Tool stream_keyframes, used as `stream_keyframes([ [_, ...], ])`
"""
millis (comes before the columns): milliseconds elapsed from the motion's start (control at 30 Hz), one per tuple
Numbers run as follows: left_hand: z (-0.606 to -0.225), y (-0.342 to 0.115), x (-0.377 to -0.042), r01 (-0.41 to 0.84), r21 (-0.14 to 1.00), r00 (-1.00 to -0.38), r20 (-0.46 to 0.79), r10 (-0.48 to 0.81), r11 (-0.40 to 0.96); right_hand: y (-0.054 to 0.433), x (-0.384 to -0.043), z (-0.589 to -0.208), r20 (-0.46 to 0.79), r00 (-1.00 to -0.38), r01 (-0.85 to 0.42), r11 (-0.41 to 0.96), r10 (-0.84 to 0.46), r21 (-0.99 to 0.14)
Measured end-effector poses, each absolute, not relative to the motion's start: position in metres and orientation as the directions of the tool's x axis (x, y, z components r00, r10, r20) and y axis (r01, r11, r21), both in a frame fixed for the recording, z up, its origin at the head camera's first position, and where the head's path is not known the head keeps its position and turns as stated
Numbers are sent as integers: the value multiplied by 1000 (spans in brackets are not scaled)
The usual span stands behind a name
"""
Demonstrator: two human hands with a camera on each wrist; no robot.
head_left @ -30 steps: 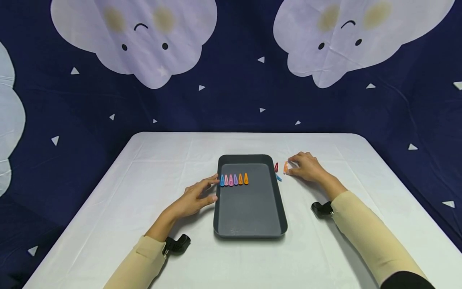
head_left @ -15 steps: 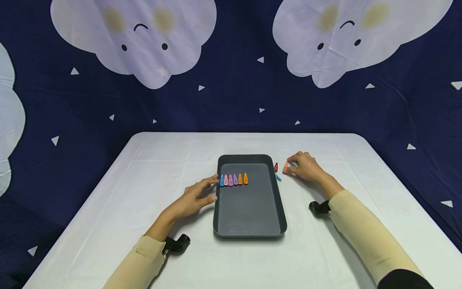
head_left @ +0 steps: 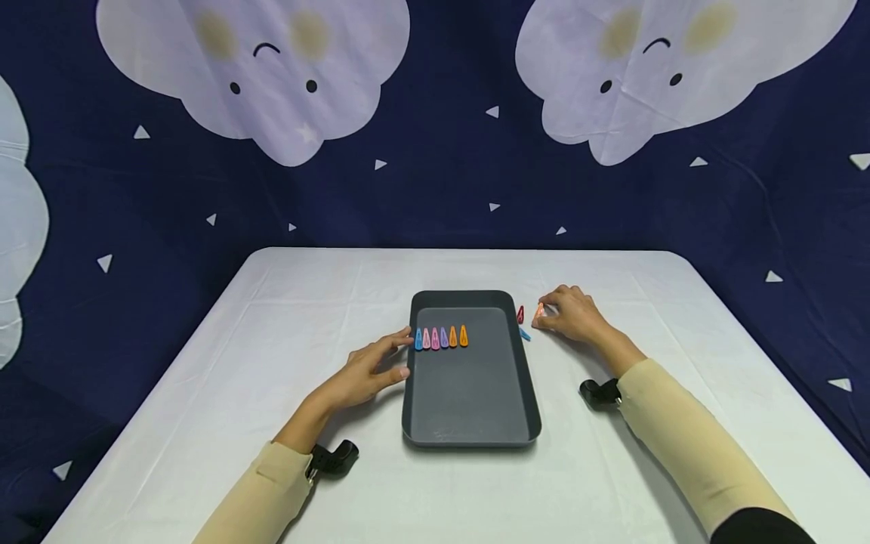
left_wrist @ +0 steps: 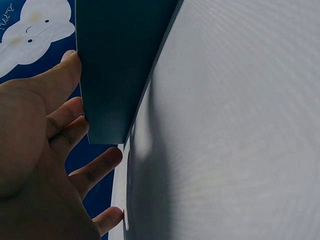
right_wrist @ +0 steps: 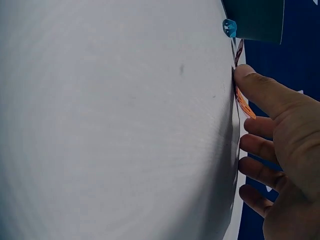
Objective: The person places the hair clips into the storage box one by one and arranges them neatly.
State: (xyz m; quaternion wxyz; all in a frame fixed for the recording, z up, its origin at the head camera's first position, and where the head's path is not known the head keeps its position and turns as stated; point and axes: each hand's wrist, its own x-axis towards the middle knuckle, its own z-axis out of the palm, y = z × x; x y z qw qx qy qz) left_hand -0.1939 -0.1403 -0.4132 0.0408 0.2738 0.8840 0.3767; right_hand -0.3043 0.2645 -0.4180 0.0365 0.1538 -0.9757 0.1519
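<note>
A dark grey tray (head_left: 476, 400) lies on the white table. Along its upper left, a row of snap hair clips (head_left: 444, 338) runs blue, pink, purple and orange. My left hand (head_left: 365, 372) touches the tray's left side with extended fingers and thumb; the left wrist view shows them at the tray wall (left_wrist: 115, 90). Right of the tray, my right hand (head_left: 574, 313) pinches an orange hair clip (head_left: 540, 310) between thumb and index finger, close over the table. In the right wrist view, the thumb covers part of this orange clip (right_wrist: 244, 104).
Between the tray and my right hand lie a red hair clip (head_left: 520, 314) and a blue hair clip (head_left: 525, 334), the blue one against the tray's side. A dark blue cloth with clouds (head_left: 448, 189) hangs behind the table (head_left: 326, 287).
My right thumb and fingers have closed in on the orange clip, which now leans more. The right forearm has shifted slightly left. My left hand and the tray stay put.
</note>
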Motion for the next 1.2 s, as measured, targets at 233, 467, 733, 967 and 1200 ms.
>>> stream_keyframes([
  [233, -415, -141, -192, 436, 708, -851, 122, 512, 556, 264, -303, -420, 122, -943, -333, 899, -311, -284],
  [467, -415, -141, -190, 419, 719, -856, 110, 505, 555, 264, -302, -419, 145, -937, -346, 894, -317, -286],
  [733, -414, -140, -193, 422, 713, -857, 110, 504, 560, 263, -302, -417, 163, -934, -355, 885, -319, -300],
  [967, -412, -141, -193, 424, 710, -855, 111, 506, 562, 262, -303, -419, 152, -933, -357, 886, -325, -296],
  [1200, -412, -140, -193, 426, 710, -855, 115, 505, 560, 264, -303, -420, 155, -929, -367, 882, -335, -295],
])
